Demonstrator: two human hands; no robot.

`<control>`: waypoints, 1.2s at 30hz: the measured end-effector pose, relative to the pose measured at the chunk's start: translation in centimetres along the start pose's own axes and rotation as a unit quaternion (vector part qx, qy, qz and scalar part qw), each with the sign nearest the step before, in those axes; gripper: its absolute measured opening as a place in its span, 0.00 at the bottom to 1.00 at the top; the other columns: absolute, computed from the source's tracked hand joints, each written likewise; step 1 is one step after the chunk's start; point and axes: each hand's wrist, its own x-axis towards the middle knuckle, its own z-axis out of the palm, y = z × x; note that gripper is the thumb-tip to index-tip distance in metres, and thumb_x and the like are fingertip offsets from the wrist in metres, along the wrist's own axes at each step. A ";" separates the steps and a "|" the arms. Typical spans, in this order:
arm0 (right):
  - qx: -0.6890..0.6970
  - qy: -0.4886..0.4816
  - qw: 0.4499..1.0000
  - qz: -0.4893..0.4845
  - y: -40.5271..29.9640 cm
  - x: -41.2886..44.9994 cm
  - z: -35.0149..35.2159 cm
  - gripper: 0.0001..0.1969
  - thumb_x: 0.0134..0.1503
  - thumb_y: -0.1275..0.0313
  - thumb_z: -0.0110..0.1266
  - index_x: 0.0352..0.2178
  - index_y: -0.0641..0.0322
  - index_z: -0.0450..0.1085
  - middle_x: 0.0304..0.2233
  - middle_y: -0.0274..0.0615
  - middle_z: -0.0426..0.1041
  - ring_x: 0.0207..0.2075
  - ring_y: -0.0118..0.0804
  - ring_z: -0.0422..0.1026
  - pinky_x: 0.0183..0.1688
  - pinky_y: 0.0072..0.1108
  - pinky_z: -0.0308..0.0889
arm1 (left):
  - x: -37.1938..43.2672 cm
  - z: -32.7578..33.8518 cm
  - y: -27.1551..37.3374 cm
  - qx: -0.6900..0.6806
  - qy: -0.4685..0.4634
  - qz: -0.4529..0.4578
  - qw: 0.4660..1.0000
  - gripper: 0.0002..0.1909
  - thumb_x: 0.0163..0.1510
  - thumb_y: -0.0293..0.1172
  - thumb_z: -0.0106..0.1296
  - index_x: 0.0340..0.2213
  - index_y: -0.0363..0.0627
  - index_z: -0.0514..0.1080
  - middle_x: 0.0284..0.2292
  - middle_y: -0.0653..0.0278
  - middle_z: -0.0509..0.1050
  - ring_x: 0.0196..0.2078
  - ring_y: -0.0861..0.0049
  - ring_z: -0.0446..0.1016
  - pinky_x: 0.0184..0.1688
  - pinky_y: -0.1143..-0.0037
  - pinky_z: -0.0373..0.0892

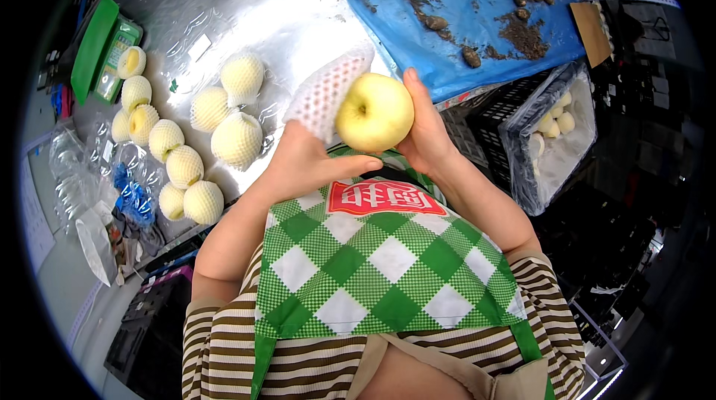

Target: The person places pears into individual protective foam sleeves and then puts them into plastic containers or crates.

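Note:
A yellow apple (377,113) rests in my right hand (428,137), its stem hollow turned towards the left. My left hand (302,165) holds a white foam net sleeve (334,84), which covers its fingers and meets the apple's left side. The left thumb stays outside the sleeve, just below the apple. Left of my hands, three fruits in pale foam nets (238,140) sit close together on the metal table (279,2). Farther left runs a crooked line of several more netted fruits (184,166), some with yellow skin showing.
Soil-covered tubers (470,56) lie on a blue plastic sheet (447,67) at the upper right. Below it stands a black crate with a plastic liner (517,145), holding several pale yellow fruits (565,122). A green device with a keypad (117,56) and clear plastic packaging (78,165) occupy the left side.

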 end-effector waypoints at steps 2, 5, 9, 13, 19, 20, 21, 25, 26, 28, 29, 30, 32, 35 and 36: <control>-0.028 0.029 0.998 -0.045 0.3 0.2 0.3 0.28 0.56 0.47 0.29 0.43 0.61 0.58 0.35 0.40 0.68 0.28 0.28 0.69 0.25 0.17 0.65 | 0.1 0.4 -0.1 0.103 -0.007 0.023 0.994 0.37 0.34 0.28 0.62 0.48 0.36 0.58 0.47 0.57 0.63 0.49 0.71 0.63 0.50 0.75 0.59; -0.129 -0.013 0.986 -0.108 0.0 -0.5 0.6 0.26 0.54 0.52 0.41 0.45 0.62 0.53 0.32 0.41 0.69 0.25 0.25 0.69 0.24 0.15 0.64 | -0.3 0.8 -1.0 -0.172 0.042 -0.065 0.982 0.35 0.36 0.32 0.61 0.46 0.35 0.59 0.42 0.59 0.66 0.44 0.77 0.66 0.47 0.76 0.62; -0.257 -0.076 0.937 -0.224 0.4 -0.4 0.3 0.32 0.48 0.63 0.55 0.49 0.64 0.47 0.32 0.44 0.69 0.27 0.22 0.68 0.26 0.13 0.63 | -0.7 0.5 -1.8 -0.341 0.071 -0.140 0.927 0.32 0.37 0.30 0.60 0.45 0.36 0.60 0.39 0.62 0.68 0.40 0.79 0.68 0.43 0.78 0.65; -0.306 -0.113 0.917 -0.228 -1.1 -0.6 -0.3 0.38 0.45 0.66 0.57 0.53 0.65 0.45 0.34 0.44 0.68 0.28 0.23 0.67 0.31 0.14 0.63 | -1.0 0.5 -1.9 -0.380 0.087 -0.115 0.914 0.33 0.37 0.32 0.60 0.45 0.36 0.60 0.40 0.61 0.67 0.43 0.77 0.67 0.46 0.77 0.64; -0.307 -0.103 0.891 -0.318 -0.9 -0.2 -0.1 0.36 0.46 0.66 0.56 0.54 0.62 0.48 0.41 0.43 0.62 0.37 0.29 0.65 0.37 0.19 0.63 | -0.4 0.4 -1.6 -0.386 0.123 -0.095 0.909 0.36 0.36 0.31 0.62 0.47 0.35 0.58 0.41 0.61 0.67 0.44 0.77 0.66 0.47 0.76 0.62; -0.320 -0.103 0.883 -0.328 -0.9 0.1 -0.2 0.36 0.46 0.66 0.56 0.54 0.62 0.48 0.42 0.43 0.61 0.37 0.29 0.64 0.38 0.19 0.63 | -0.3 0.4 -1.5 -0.364 0.109 -0.108 0.919 0.36 0.36 0.31 0.62 0.46 0.35 0.58 0.41 0.61 0.67 0.44 0.77 0.66 0.47 0.76 0.62; -0.333 -0.105 0.874 -0.338 -0.9 0.5 -0.2 0.36 0.46 0.65 0.56 0.54 0.61 0.48 0.44 0.43 0.59 0.38 0.30 0.64 0.38 0.19 0.63 | -0.5 0.3 -1.3 -0.342 0.097 -0.122 0.927 0.35 0.36 0.30 0.61 0.46 0.35 0.59 0.41 0.61 0.67 0.44 0.77 0.66 0.47 0.76 0.62; -0.227 -0.136 0.917 -0.298 -0.8 1.0 0.2 0.34 0.47 0.63 0.55 0.54 0.59 0.51 0.41 0.42 0.60 0.36 0.30 0.63 0.38 0.18 0.62 | -1.0 0.1 -2.0 -0.320 0.064 -0.103 0.940 0.33 0.37 0.29 0.61 0.45 0.35 0.60 0.41 0.61 0.67 0.43 0.78 0.66 0.47 0.76 0.63; -0.260 -0.132 0.911 -0.291 -1.0 1.0 0.1 0.33 0.47 0.63 0.55 0.53 0.58 0.52 0.40 0.41 0.61 0.36 0.29 0.63 0.37 0.18 0.62 | -1.1 0.1 -2.2 -0.334 0.062 -0.107 0.934 0.33 0.36 0.29 0.61 0.45 0.35 0.60 0.41 0.61 0.67 0.43 0.78 0.66 0.47 0.76 0.63; -0.322 -0.126 0.897 -0.273 -1.5 1.0 -0.2 0.31 0.47 0.63 0.55 0.52 0.57 0.54 0.37 0.39 0.61 0.34 0.27 0.63 0.37 0.17 0.61 | -1.6 0.1 -2.5 -0.361 0.060 -0.116 0.924 0.32 0.36 0.29 0.61 0.44 0.36 0.61 0.41 0.61 0.67 0.43 0.78 0.66 0.47 0.76 0.62; -0.357 -0.116 0.878 -0.297 -1.6 1.0 0.2 0.29 0.49 0.63 0.54 0.51 0.58 0.56 0.36 0.38 0.62 0.33 0.27 0.62 0.36 0.17 0.61 | -1.6 0.0 -2.6 -0.372 0.059 -0.122 0.918 0.33 0.36 0.29 0.61 0.45 0.36 0.61 0.41 0.61 0.67 0.43 0.78 0.66 0.47 0.76 0.62; -0.390 -0.106 0.857 -0.320 -1.7 0.8 0.8 0.26 0.50 0.63 0.52 0.50 0.58 0.58 0.34 0.38 0.62 0.32 0.26 0.62 0.35 0.17 0.61 | -1.6 -0.1 -2.7 -0.383 0.057 -0.128 0.913 0.33 0.36 0.29 0.62 0.45 0.37 0.61 0.41 0.61 0.67 0.43 0.78 0.66 0.47 0.76 0.62; -0.401 -0.099 0.852 -0.322 -1.8 1.0 1.1 0.22 0.52 0.64 0.49 0.48 0.58 0.61 0.33 0.37 0.62 0.31 0.25 0.62 0.34 0.16 0.62 | -1.7 -0.4 -2.6 -0.400 0.063 -0.135 0.904 0.34 0.35 0.29 0.62 0.45 0.37 0.60 0.41 0.61 0.67 0.44 0.78 0.66 0.48 0.76 0.62; -0.338 -0.097 0.902 -0.253 -1.5 2.0 1.0 0.17 0.55 0.66 0.44 0.45 0.60 0.64 0.32 0.37 0.64 0.31 0.24 0.63 0.33 0.16 0.61 | -2.2 -0.4 -2.3 -0.426 0.091 -0.129 0.891 0.35 0.36 0.29 0.61 0.46 0.38 0.58 0.42 0.61 0.66 0.45 0.77 0.66 0.48 0.75 0.62; -0.317 -0.089 0.917 -0.226 -1.3 2.2 1.1 0.16 0.56 0.67 0.42 0.44 0.61 0.65 0.32 0.37 0.64 0.31 0.24 0.63 0.33 0.15 0.61 | -2.3 -0.3 -2.4 -0.437 0.103 -0.120 0.885 0.35 0.37 0.29 0.60 0.47 0.38 0.58 0.42 0.61 0.66 0.45 0.77 0.65 0.47 0.75 0.62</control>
